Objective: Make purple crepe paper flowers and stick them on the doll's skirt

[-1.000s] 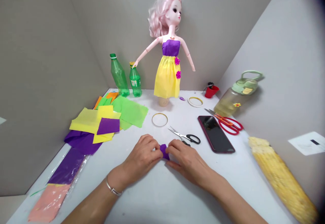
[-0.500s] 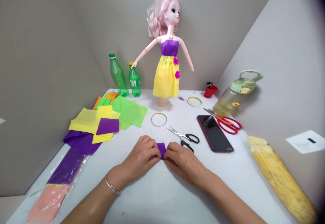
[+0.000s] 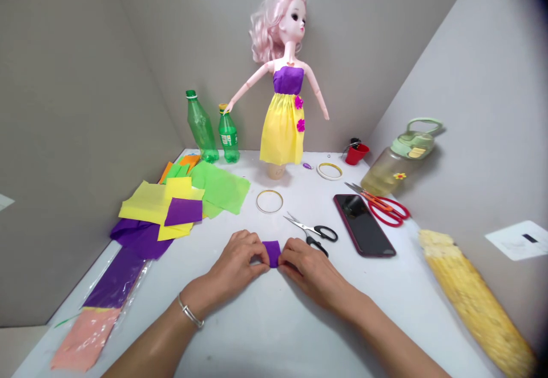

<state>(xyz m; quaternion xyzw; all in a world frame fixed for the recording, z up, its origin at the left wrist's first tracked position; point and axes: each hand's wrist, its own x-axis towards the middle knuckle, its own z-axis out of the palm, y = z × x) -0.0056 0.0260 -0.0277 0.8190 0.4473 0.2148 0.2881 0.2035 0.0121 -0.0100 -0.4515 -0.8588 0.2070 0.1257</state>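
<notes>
Purple crepe paper [image 3: 271,253], apparently light, soft and easily torn, is held at its side edges by the left hand [image 3: 233,266] and right hand [image 3: 310,269], fingers [image 3: 257,250] pinched closed on it.

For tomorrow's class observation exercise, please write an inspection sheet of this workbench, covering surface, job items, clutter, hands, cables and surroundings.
Surface: white table, flat, with items spread across it.
Job's things: small purple paper piece, lying between the hands.
Clutter: black-handled scissors, phone, red-handled scissors, coloured paper sheets.
Hands: left hand and right hand both pinch the paper's sides.
Cables: nothing seen.
Surroundings: grey walls, doll in a yellow and purple dress standing at the back, green plastic bottles.
</notes>
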